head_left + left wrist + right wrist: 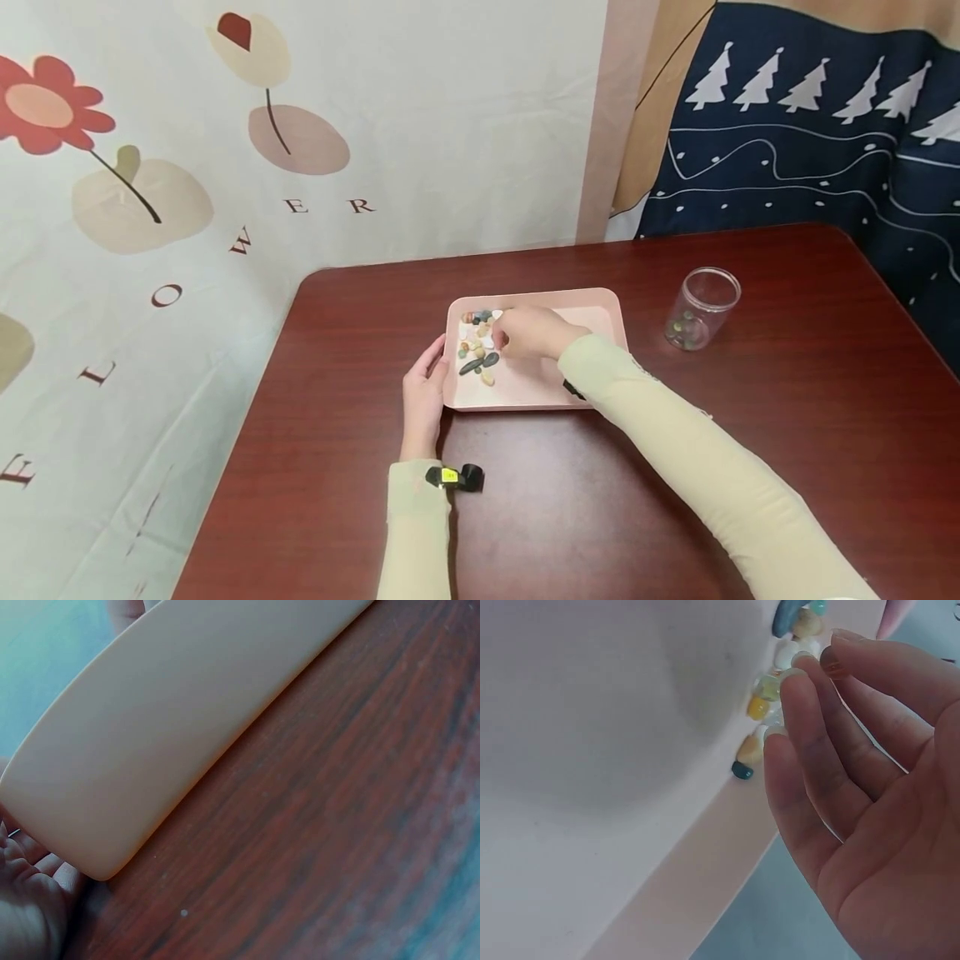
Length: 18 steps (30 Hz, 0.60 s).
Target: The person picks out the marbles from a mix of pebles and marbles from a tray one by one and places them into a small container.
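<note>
Left hand [422,398] flat against tray [592,310] left wall, steadying. Right hand [531,331] over pebbles [478,348] at tray's left end, fingers [810,750] loosely extended, nothing visibly pinched. Isolate one pebble, pinch with fingertips, keep tray braced.

One pink tray [592,312], one clear jar [701,307] near the table's right edge, roughly fifteen pebbles [477,346] along the tray's left edge.

A home-like room: a dark red wooden surface [750,400] stands against a flower-printed cloth [225,167] on the left and a navy tree-patterned cloth [825,142] far right.
</note>
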Motion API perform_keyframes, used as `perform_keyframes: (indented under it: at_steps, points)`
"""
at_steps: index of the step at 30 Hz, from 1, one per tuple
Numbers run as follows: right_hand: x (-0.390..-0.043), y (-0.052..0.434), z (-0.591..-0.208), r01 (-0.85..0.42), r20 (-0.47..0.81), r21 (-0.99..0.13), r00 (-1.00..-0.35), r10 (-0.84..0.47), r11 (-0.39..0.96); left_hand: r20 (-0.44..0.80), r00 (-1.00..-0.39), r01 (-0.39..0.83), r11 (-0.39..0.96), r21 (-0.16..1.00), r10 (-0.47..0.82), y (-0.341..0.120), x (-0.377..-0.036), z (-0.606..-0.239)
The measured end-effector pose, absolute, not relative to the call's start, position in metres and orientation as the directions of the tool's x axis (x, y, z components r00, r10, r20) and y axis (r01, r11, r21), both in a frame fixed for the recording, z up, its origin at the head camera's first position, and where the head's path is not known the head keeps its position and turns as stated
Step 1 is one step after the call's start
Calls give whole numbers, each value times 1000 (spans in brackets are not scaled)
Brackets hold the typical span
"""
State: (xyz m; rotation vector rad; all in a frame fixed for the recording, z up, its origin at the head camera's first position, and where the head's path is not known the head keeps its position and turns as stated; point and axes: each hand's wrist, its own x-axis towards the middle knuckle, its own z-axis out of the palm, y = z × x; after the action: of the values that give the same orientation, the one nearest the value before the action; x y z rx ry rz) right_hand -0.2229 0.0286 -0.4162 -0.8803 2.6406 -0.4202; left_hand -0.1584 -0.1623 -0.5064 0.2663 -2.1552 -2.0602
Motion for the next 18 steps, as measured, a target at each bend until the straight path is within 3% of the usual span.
perform_keyframes:
  at_steps: [18]
  points:
    - [-203, 48, -392, -575, -41, -384, -771, -635, 723, -23, -973, -41, 71, 997, -231, -162, -159, -506]
